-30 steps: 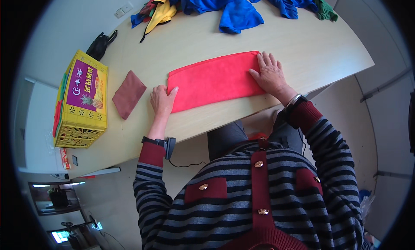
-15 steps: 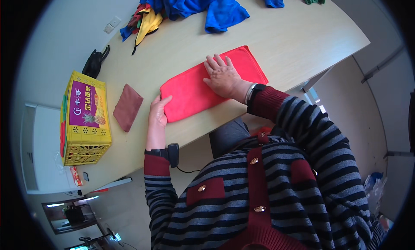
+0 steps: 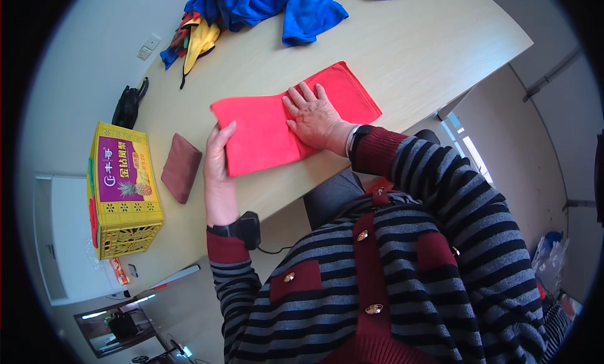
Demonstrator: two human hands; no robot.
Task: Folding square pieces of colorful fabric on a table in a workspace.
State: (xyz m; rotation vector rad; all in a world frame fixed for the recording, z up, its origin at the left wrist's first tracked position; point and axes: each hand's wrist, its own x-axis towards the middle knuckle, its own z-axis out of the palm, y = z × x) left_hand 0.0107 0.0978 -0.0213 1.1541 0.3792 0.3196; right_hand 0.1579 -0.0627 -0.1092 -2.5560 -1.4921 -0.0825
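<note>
A folded red cloth (image 3: pixel 255 137) lies across the table's near part, in front of me. My left hand (image 3: pixel 217 150) grips its left end, thumb on top and the other fingers hidden underneath. That end is raised off the tabletop and bends up from the middle. On the cloth's middle my right hand (image 3: pixel 313 117) lies flat, fingers spread, pressing next to the bend. A folded brown cloth (image 3: pixel 181 168) rests on the table just left of my left hand, apart from it.
At the far edge sit crumpled blue cloths (image 3: pixel 311 18) and a yellow cloth (image 3: pixel 201 40). A yellow crate (image 3: pixel 129 232) with a purple panel stands at the left, a black object (image 3: pixel 128 106) behind it. The table's front edge (image 3: pixel 283 199) runs close to my body.
My left hand has lifted the red cloth's left end and moved it slightly leftward, and the cloth now bends at its middle. My right hand stays flat on it. The whole view has shifted slightly.
</note>
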